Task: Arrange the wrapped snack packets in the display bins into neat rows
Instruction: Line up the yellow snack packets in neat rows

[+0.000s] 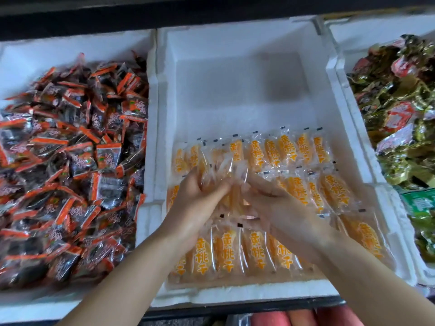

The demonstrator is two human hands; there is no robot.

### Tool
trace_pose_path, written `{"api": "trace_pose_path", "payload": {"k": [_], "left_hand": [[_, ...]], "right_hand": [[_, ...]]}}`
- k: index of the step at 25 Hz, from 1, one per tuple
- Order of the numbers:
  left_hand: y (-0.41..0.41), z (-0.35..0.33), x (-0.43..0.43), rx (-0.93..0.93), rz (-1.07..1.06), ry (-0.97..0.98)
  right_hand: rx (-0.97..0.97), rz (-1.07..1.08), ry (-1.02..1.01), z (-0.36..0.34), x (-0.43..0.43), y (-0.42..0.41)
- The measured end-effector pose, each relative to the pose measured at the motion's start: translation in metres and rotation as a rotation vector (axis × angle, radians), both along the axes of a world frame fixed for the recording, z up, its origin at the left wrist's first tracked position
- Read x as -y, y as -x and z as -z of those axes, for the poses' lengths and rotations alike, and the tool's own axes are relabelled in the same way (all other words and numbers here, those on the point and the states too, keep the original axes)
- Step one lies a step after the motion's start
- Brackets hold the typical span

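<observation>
Clear-wrapped orange snack packets lay in rows across the near half of the white foam middle bin. The left grip and blurred right grip together clasped a small bunch of packets above the middle rows.

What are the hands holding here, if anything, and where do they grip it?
A small bunch of yellow packets, gripped at its lower end between the left hand and right hand; motion blur hides the exact finger placement.

Pink and red things lie low down, nearer than the right hand. A dark shelf runs far beyond it.
</observation>
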State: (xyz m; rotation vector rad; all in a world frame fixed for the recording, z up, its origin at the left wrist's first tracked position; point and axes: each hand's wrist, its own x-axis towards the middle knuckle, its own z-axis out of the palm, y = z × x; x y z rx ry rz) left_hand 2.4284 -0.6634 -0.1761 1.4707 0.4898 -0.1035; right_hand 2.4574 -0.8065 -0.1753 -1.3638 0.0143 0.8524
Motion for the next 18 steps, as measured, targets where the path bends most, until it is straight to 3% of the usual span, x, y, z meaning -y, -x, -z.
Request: {"api": "trace_pose_path", "payload": {"k": [2,5,9,12,15,18], "left_hand": [[0.010,0.001,-0.009,-0.001,0.025,-0.062],[0.022,0.001,-0.022,-0.030,0.071,-0.056],[0.042,0.000,-0.039,-0.046,0.066,0.043],[0.057,0.002,-0.048,-0.086,-0.062,0.103],[0.068,0.004,-0.058,-0.099,-0.136,0.071],[0.074,0.000,-0.065,-0.101,-0.190,0.080]], "right_hand": [[0.017,-0.060,0.008,-0.001,-0.004,0.006],[0.126,-0.045,0.178,0.005,-0.014,0.010],[0.540,-0.112,0.495,0.011,-0.035,0.022],[0.784,-0.243,0.506,0.010,-0.052,0.038],[0.785,-0.349,0.437,0.012,-0.065,0.050],[0.706,-0.250,0.403,0.013,-0.069,0.054]]}}
